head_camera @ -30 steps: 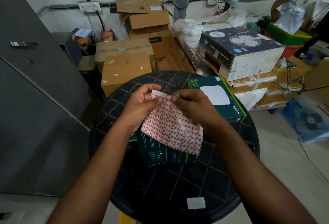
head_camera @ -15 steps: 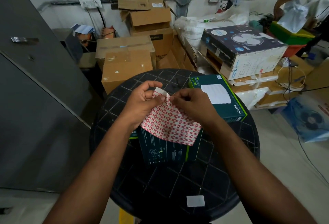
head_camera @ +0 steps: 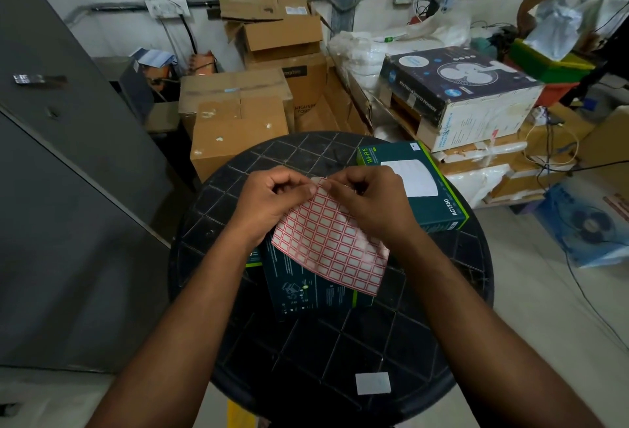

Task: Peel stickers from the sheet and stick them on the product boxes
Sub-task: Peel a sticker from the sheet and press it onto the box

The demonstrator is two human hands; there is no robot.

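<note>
Sticker sheet (head_camera: 332, 243) is held at centre frame over the round black table (head_camera: 452, 308), above a dark teal product box (head_camera: 306, 286) partly hidden under it. Left hand (head_camera: 269, 204) pinches the sheet's top edge to steady it; right hand (head_camera: 371, 204) is curled w/ fingertips pinching at the same corner, prob. to lift one sticker. A 2nd Wi-Fi router box (head_camera: 417, 186) sits right of centre. Cardboard cartons (head_camera: 238, 128) and a fan box (head_camera: 456, 90) are stacked along the upper frame.
</note>
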